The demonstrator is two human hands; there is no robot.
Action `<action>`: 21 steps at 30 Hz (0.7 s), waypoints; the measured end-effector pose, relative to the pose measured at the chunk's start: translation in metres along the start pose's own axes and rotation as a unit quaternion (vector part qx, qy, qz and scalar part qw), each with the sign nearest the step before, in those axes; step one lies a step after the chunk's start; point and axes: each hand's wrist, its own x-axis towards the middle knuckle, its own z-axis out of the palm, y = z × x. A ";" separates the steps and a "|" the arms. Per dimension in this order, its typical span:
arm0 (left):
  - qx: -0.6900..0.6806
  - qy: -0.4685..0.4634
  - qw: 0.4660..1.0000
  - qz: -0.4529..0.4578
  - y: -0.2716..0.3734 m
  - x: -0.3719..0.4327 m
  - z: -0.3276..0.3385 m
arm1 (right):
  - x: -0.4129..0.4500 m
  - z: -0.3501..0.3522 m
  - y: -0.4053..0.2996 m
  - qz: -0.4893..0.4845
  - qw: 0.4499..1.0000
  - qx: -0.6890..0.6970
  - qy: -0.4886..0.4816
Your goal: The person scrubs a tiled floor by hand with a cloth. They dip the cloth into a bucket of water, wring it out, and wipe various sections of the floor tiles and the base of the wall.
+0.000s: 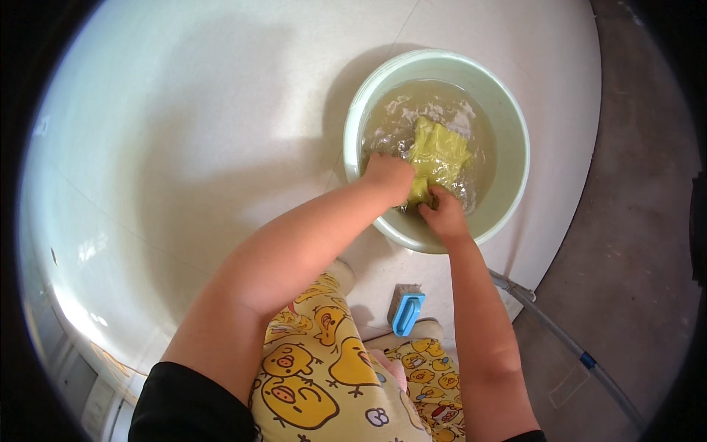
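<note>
A pale green plastic basin (505, 207) stands on the floor, partly filled with cloudy water. A yellow-green cloth (439, 146), wet and crumpled, lies in the water near the middle of the basin. My left hand (389, 177) is closed at the cloth's left edge, knuckles up, with its fingertips hidden. At the cloth's lower end my right hand (443, 212) pinches the fabric between thumb and fingers.
A blue-handled scrubbing brush (407, 314) lies on the pale floor (237, 99) below the basin, beside my shoe (422, 329). A grey hose or pipe (569, 341) runs from the basin's lower right across darker floor.
</note>
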 end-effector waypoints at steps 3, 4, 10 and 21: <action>-0.015 -0.142 0.989 0.033 0.002 0.000 -0.004 | 0.002 0.000 0.007 -0.105 0.992 -0.070 0.029; -0.017 -0.053 0.997 0.056 0.000 -0.001 0.002 | 0.001 0.001 0.007 -0.088 0.993 -0.055 0.047; -0.207 0.050 0.973 0.090 0.002 0.003 -0.004 | -0.002 -0.014 0.001 0.016 0.973 0.231 0.010; -0.436 0.019 0.882 0.176 0.016 -0.005 -0.025 | -0.034 -0.100 -0.077 -0.089 0.769 0.632 0.024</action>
